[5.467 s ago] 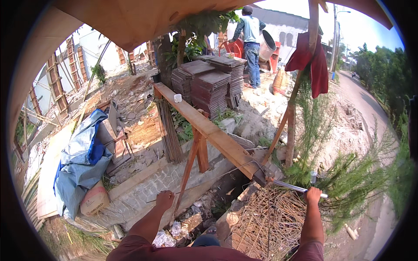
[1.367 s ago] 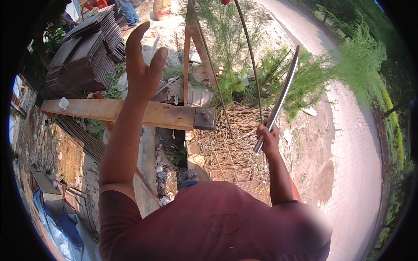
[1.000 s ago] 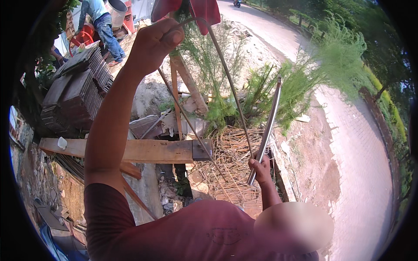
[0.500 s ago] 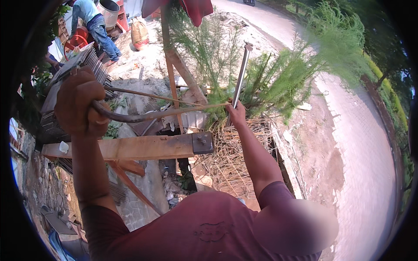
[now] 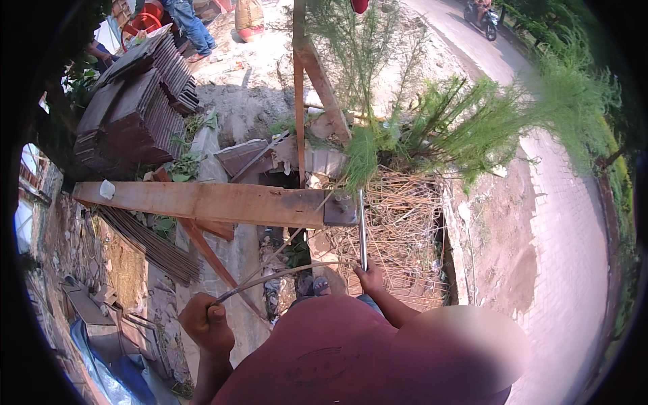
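Just this side of the beam (image 5: 202, 202), left grip (image 5: 208, 325) clamped on the rod (image 5: 283, 271), which reaches across to the right grip (image 5: 370, 278), closed round the pipe (image 5: 363, 236) by the beam's end: positioning work, it seems, calling next for steady alignment.

The bare left hand (image 5: 208, 325) has lowered the thin bent brown rod (image 5: 287, 272). The straight silvery metal tube (image 5: 362, 233) has moved beside the dark metal plate (image 5: 337, 214).
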The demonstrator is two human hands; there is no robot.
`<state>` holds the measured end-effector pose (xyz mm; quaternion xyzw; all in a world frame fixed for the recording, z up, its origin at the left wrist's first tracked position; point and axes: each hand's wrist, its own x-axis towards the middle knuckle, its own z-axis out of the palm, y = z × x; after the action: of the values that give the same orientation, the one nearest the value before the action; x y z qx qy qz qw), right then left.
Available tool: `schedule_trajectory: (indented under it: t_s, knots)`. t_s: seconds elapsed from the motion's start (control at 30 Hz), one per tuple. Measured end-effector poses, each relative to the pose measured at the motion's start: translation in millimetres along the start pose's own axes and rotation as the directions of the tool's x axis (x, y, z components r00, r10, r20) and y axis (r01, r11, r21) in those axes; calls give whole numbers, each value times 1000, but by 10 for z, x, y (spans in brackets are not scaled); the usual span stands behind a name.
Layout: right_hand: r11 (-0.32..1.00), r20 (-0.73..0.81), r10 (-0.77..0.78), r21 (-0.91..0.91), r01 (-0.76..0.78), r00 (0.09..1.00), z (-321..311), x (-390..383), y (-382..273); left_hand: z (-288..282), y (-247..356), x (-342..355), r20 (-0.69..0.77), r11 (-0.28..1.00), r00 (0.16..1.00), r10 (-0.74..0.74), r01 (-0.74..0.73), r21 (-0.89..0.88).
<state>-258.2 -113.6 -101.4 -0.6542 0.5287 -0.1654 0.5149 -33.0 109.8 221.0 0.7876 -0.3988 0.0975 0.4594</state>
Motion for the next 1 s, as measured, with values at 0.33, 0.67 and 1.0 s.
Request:
schedule_trajectory:
  t_s: [0.33,0.67,1.0]
  knots:
    - [943,-222,-322,7,331,920,-545,1517,-717,1,6,376,-89,945,942,324,-326,-11]
    - [810,-258,-566,-1,586,783,-1221,2056,-1728,-112,14,1099,-283,922,928,243,-311,-229]
    - [810,43,-524,-281,514,850,-1694,969,-2119,91,-2208,2062,351,582,705,-616,708,-401]
